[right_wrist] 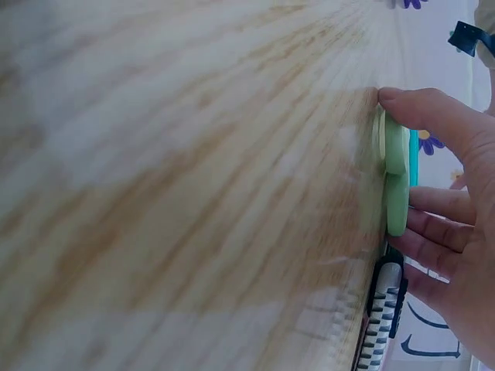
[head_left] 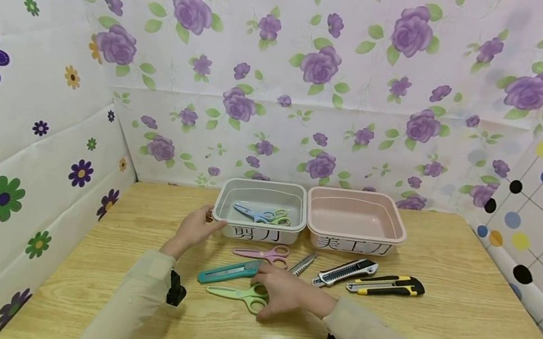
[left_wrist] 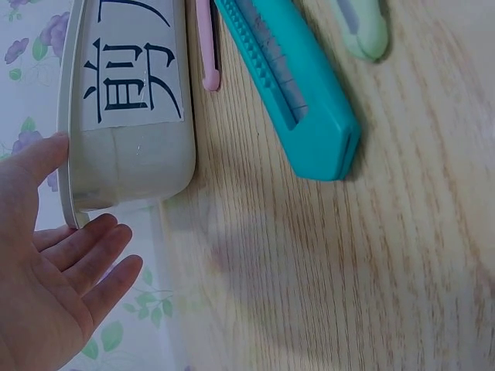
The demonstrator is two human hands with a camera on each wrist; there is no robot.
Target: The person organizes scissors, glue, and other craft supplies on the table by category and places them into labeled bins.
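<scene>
Scissors [head_left: 238, 294] in pale green lie on the tabletop [head_left: 435, 331] in front of the grey bin [head_left: 259, 227], the right hand [head_left: 282, 292] curled round their handles; the left hand [head_left: 195, 231] pinches the bin's left rim. Pinching both loops and lifting straight up should clear the teal cutter [head_left: 230, 272], nearer the bin.

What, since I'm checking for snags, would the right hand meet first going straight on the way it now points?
The right hand would likely meet the handles of the nearer green scissors, close by its fingers; depth leaves actual contact unclear.
</scene>
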